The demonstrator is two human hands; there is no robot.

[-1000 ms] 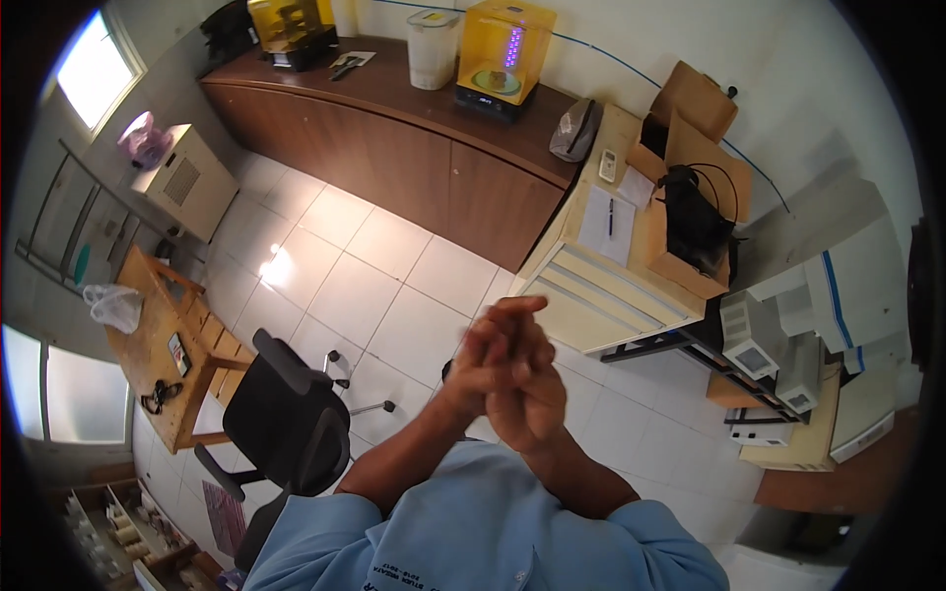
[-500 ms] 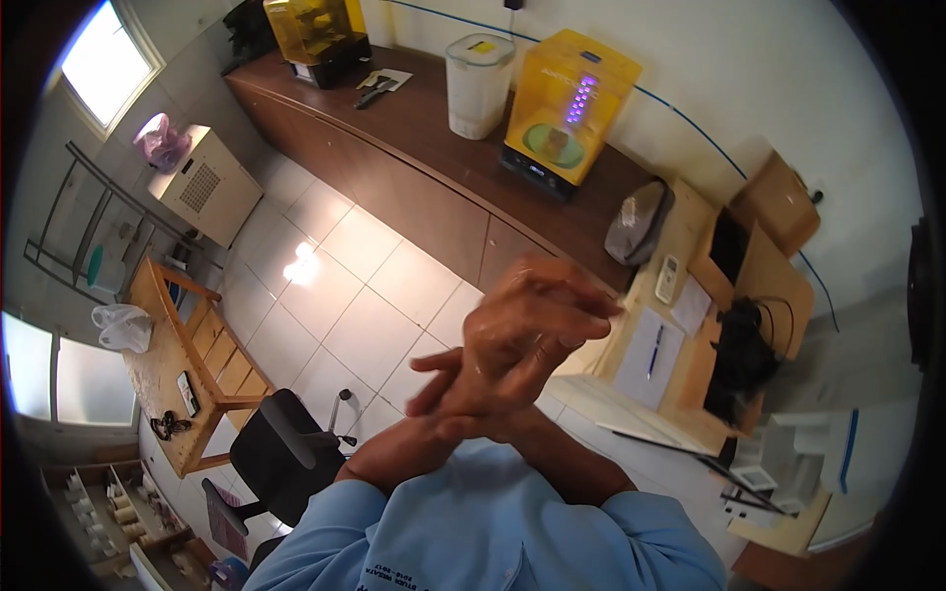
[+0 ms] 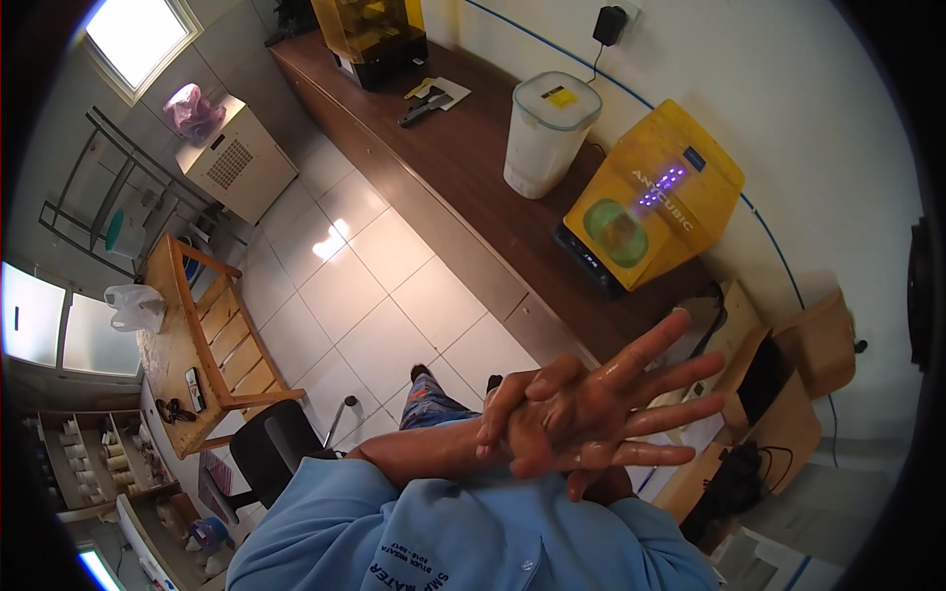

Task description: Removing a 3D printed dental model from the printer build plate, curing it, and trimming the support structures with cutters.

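Note:
My left hand (image 3: 626, 399) is held out in front of my chest with its fingers spread toward the right. Its skin glistens as if wet. My right hand (image 3: 501, 419) is wrapped round the base of the left palm, near the wrist, with its fingers curled in. Part of the right hand and its wrist are hidden behind the left one. No tool or object shows in either hand. Just beyond the fingertips, on the brown counter (image 3: 473, 212), stands a box-shaped machine (image 3: 685, 167) with a yellow see-through cover, purple lights and a round green plate inside.
A lidded white container (image 3: 547, 148) stands beside the machine. Farther along are a dark hand tool (image 3: 424, 105) and a second yellow-covered machine (image 3: 379, 30). Cardboard boxes (image 3: 808, 345) sit at right. A wooden table (image 3: 163, 340) and a black office chair (image 3: 266, 438) stand at left.
My hands have moved right and lower, and the left fingers have spread out. The right hand still clasps the left. The view has shifted, bringing the machine and counter to the right.

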